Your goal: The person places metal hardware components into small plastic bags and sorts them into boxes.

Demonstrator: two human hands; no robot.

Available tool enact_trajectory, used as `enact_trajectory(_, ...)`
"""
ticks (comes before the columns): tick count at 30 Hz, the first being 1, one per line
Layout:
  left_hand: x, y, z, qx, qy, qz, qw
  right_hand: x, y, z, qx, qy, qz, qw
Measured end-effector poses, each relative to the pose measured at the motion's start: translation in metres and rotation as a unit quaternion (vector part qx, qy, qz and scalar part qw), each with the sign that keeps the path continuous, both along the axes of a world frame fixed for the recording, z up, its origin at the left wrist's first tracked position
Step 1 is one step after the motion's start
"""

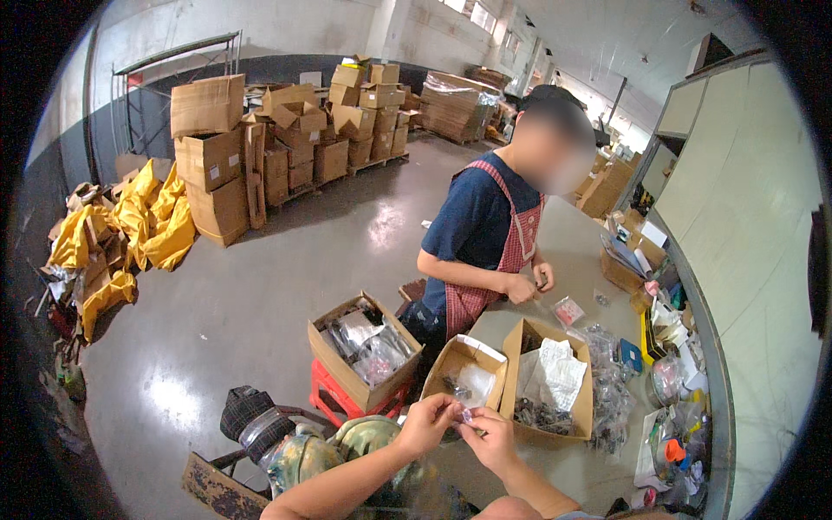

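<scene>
My left hand (pixel 431 422) and my right hand (pixel 490 439) meet at the near edge of the table, fingers pinched together. Between them is a small piece of see-through plastic (pixel 466 417) with a purplish glint, too small to make out fully. Just beyond my fingers stands a small open carton (pixel 495 360) with a plastic bag and a few dark bits inside. To its right, a larger open carton (pixel 582 423) holds many small dark parts under a crumpled white sheet (pixel 556 373). A heap of see-through plastic bags (pixel 612 390) lies against that carton's right side.
A co-worker in a checked apron (pixel 520 238) stands across the table, handling something small. A carton of bagged items (pixel 347 368) sits on a red stool (pixel 325 390) at left. Clutter (pixel 680 373) lines the table's right side. Stacked cartons (pixel 299 143) and yellow sacks (pixel 160 217) stand behind.
</scene>
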State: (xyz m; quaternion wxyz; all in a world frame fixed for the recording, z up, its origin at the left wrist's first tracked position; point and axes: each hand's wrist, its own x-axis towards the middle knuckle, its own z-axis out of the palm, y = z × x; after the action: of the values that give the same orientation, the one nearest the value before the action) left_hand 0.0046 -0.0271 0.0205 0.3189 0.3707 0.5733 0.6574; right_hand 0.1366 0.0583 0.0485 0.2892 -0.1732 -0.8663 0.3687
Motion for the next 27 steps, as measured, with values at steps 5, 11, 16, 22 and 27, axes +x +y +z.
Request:
enact_trajectory(5,-0.002,0.003,0.006,0.056,0.156,0.006,0.986,0.005,0.008,-0.005,-0.127,0.023,-0.065,0.990)
enact_trajectory(11,0.002,-0.002,0.007,0.046,0.174,-0.003,0.984,0.007,0.006,0.002,0.006,-0.023,-0.019,1.000)
enact_trajectory(16,0.005,-0.002,0.009,0.013,0.129,-0.022,0.991,0.009,0.011,-0.002,-0.035,-0.014,0.004,0.999)
enact_trajectory(22,-0.002,0.001,-0.002,0.014,0.129,-0.063,0.990,0.011,0.014,-0.003,-0.124,-0.003,0.015,0.992)
enact_trajectory(27,0.003,0.001,-0.001,0.000,0.117,-0.039,0.992,0.007,0.009,0.005,0.012,0.032,0.012,0.999)
